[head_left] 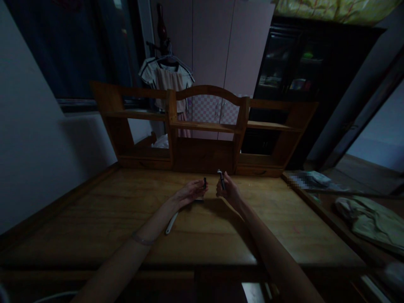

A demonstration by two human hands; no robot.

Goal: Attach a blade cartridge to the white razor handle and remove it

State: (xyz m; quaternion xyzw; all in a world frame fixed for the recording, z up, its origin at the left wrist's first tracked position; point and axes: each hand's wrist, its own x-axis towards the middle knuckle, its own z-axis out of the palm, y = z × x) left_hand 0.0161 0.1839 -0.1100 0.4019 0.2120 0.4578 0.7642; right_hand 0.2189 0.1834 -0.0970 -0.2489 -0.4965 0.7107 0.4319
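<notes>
Above the middle of the wooden desk (132, 210), my left hand (191, 191) pinches a small black piece (205, 182) upright between its fingertips. To its right, my right hand (229, 191) is closed around a slim dark-handled tool with a shiny metal head (222, 181); the head points up, and its exact kind is too dim to make out. The two held things are apart. Beneath my left hand and forearm lies an object with a pale handle (171, 224). Its far end is mostly hidden by the hand.
A wooden shelf unit (206, 125) stands along the desk's back edge. Clothes (167, 80) hang behind it, before pink cupboards (210, 46). At right are folded cloth (372, 219) and a pale bundle (318, 178). A wall (47, 147) borders the left.
</notes>
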